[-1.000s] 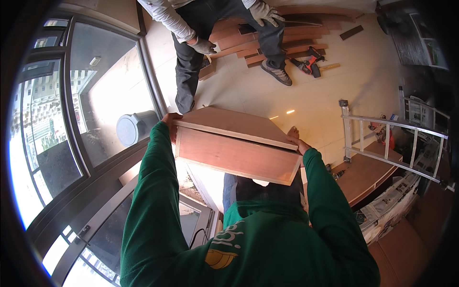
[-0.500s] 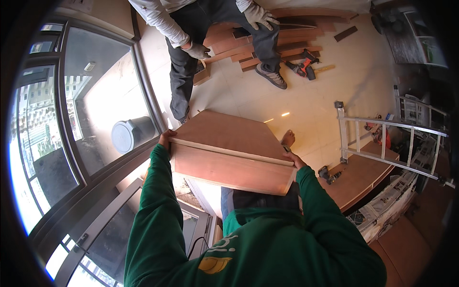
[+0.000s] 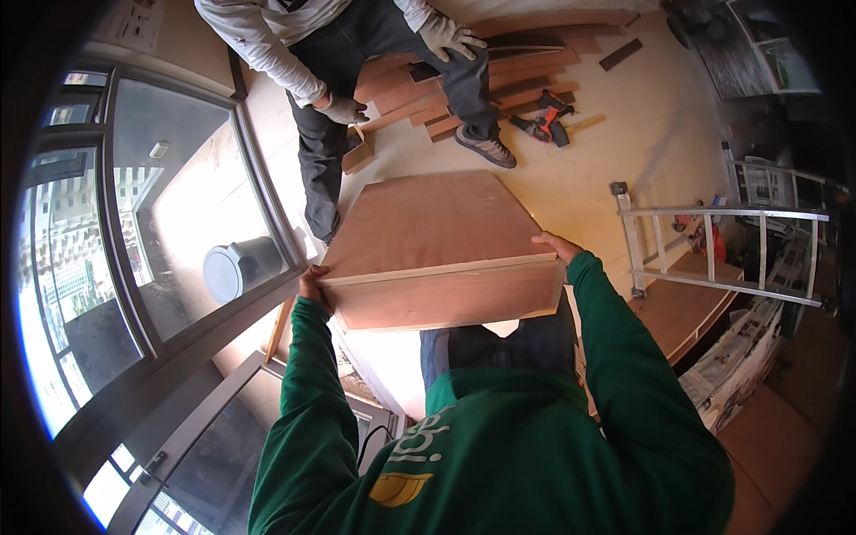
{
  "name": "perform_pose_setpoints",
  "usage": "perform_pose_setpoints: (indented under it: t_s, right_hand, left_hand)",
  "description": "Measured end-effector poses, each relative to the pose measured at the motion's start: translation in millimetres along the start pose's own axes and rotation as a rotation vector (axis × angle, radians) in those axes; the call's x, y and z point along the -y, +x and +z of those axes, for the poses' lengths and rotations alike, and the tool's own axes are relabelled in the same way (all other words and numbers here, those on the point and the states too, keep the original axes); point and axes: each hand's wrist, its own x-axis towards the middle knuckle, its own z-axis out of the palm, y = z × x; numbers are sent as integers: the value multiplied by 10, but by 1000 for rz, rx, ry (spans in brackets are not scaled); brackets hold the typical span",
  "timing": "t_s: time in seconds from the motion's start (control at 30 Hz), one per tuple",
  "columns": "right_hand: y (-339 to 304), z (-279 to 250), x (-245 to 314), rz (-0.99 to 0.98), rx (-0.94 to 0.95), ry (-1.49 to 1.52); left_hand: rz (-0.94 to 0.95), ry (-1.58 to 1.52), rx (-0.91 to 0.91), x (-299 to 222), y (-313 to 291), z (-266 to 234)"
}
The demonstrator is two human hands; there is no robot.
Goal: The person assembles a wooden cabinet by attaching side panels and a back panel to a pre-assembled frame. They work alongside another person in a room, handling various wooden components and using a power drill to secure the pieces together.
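A reddish-brown plywood box (image 3: 432,223) with a broad top panel and a shallower near side is held up between my hands. At its left near corner, my left hand (image 3: 314,283) grips the edge, with the fingers partly hidden against the side. My right hand (image 3: 559,247) clasps the right near corner, its thumb side over the top edge and the other fingers mostly hidden. The far end of the box reaches toward a co-worker's legs (image 3: 321,160).
A co-worker's gloved hands (image 3: 343,110) are beyond the box. Wooden planks (image 3: 535,62) and a red-black power tool (image 3: 546,125) lie on the floor. An aluminium ladder (image 3: 704,214) stands right, above a wooden panel (image 3: 682,303). Left are a framed window (image 3: 178,205) and grey bin (image 3: 236,267).
The box has swung so its top panel faces me more squarely, its right side rising. My right hand has moved up with it; my left has shifted slightly lower.
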Motion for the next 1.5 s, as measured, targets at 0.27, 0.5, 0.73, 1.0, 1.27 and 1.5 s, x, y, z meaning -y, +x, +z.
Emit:
perform_pose_setpoints:
  t_s: [0.27,0.5,0.73,1.0,1.27,1.5]
  right_hand:
    - [131,-131,101,-33,14,-36]
    - [434,-435,-13,-212,-58,-543]
    - [625,-564,-465,-197,-51,-683]
    - [505,-767,-1186,-146,-139,-562]
    - [969,-1239,-2333,-171,-232,-302]
    - [2068,-1979,-3739,-355,-321,-199]
  left_hand:
    - [60,-71,6,486,142,-137]
    - [-33,203,-25,819,131,-108]
    - [-122,589,-236,927,4,-315]
    - [-120,540,-205,1978,124,-733]
    - [256,425,-241,3327,537,-1092]
    - [299,462,-351,4292,1014,-1527]
